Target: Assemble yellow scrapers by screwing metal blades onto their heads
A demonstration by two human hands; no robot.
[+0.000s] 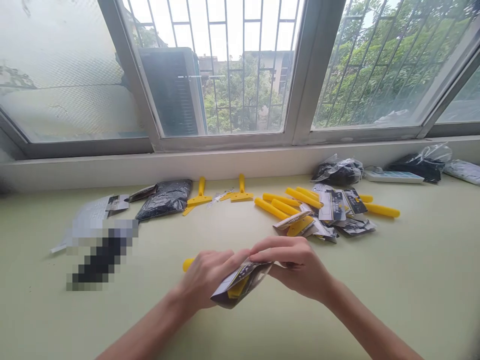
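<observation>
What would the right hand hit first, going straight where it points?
The right hand would likely meet the black-and-white card packet it touches, then the left hand; depth is unclear.

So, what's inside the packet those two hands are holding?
Inside the packet, part of a yellow tool shows; card and left hand cover whatever else is there.

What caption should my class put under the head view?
Left hand and right hand hold a packaged yellow scraper over a pale green tabletop; more packaged scrapers lie piled beyond.
</observation>
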